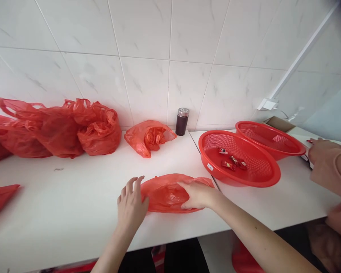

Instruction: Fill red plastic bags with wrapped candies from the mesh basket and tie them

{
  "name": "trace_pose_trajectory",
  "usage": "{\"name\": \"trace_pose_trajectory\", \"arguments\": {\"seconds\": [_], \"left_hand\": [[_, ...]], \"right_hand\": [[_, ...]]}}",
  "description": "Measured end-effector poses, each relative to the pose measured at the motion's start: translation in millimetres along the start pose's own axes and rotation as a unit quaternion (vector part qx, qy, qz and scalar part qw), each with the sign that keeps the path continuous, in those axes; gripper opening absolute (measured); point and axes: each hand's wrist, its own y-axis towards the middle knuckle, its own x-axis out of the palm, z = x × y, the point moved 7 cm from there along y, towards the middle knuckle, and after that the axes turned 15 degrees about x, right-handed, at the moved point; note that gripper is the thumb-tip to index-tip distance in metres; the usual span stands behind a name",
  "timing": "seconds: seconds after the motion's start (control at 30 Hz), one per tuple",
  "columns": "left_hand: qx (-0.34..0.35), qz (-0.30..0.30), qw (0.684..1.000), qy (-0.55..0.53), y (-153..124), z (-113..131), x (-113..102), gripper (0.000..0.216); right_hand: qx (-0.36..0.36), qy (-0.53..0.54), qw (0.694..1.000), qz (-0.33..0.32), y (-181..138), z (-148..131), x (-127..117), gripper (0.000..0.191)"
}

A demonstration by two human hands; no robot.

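Note:
A red plastic bag point(170, 197) lies on the white table in front of me, its mouth spread wide and facing up. At its left end is my left hand point(132, 203), fingers apart, the thumb side against the bag's edge. Over the right part of the mouth reaches my right hand point(197, 195), with thumb and fingers spread inside the opening. Neither hand shows anything gripped. What lies at the bottom of the bag cannot be made out.
A red plastic basket point(261, 170) holding several small red packets point(229, 165) stands right, with another red basket point(284, 151) behind. Several filled red bags point(59, 132) line the wall at left. A crumpled red bag point(140, 136) and dark flask point(182, 123) stand behind. A co-worker's arm point(329, 159) is far right.

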Motion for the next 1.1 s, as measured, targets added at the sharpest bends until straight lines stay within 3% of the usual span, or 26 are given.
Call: {"name": "trace_pose_trajectory", "arguments": {"seconds": [0.07,0.13,0.2,0.27,0.3,0.37,0.4,0.43,0.5,0.6,0.67,0.73,0.8,0.9,0.93,1.0,1.03,1.1], "left_hand": [[-0.060,-0.021,0.991,-0.121,-3,-19,2,0.039],[-0.122,-0.077,0.935,-0.323,-10,-30,9,0.024],[-0.160,-0.124,0.814,-0.544,-18,-27,14,0.019],[-0.191,-0.110,0.685,-0.694,-22,-21,13,0.019],[-0.211,-0.082,0.640,-0.734,-22,-22,12,0.019],[-0.240,-0.019,0.598,-0.764,-23,-27,10,0.024],[-0.240,-0.002,0.601,-0.762,-22,-28,8,0.025],[-0.230,-0.003,0.622,-0.748,-21,-28,7,0.024],[-0.181,-0.063,0.721,-0.665,-21,-24,8,0.018],[-0.095,-0.140,0.894,-0.414,-21,-21,10,0.024],[-0.047,-0.110,0.952,-0.283,-18,-17,7,0.042],[-0.009,-0.077,0.967,-0.241,-16,-10,4,0.055],[0.008,-0.073,0.963,-0.258,-13,-4,1,0.059],[-0.004,-0.078,0.948,-0.310,-9,-3,-11,0.062],[-0.014,-0.078,0.944,-0.322,-8,-5,-15,0.062],[-0.041,-0.086,0.936,-0.340,-7,-12,-22,0.063],[-0.055,-0.092,0.932,-0.346,-8,-16,-23,0.063],[-0.081,-0.106,0.926,-0.354,-11,-24,-21,0.064]], "right_hand": [[-0.005,0.011,1.000,-0.009,-2,0,-1,0.073],[-0.011,-0.012,0.999,-0.036,-3,0,-1,0.055],[-0.007,-0.067,0.996,-0.061,-2,2,0,0.044],[0.002,-0.105,0.992,-0.065,0,4,0,0.045],[0.005,-0.110,0.993,-0.051,1,5,-1,0.041],[0.007,-0.106,0.994,-0.010,3,4,-5,0.027],[0.007,-0.105,0.994,0.005,4,4,-6,0.027],[0.009,-0.107,0.994,0.014,5,5,-6,0.033],[0.013,-0.122,0.992,0.020,9,7,-5,0.044],[-0.022,-0.144,0.989,0.003,16,2,-2,0.029],[-0.041,-0.151,0.988,-0.017,11,-4,0,0.020],[-0.038,-0.133,0.990,-0.016,-8,-13,-3,0.039],[-0.063,-0.081,0.995,0.011,-45,-25,-15,0.064],[-0.215,0.024,0.976,0.029,-108,-38,-42,0.053],[-0.223,0.035,0.973,0.050,-117,-29,-54,0.050],[-0.148,0.025,0.973,0.174,-110,11,-85,0.050],[-0.079,-0.003,0.973,0.217,-96,38,-96,0.055],[0.087,-0.108,0.961,0.239,-62,92,-105,0.067]]}}
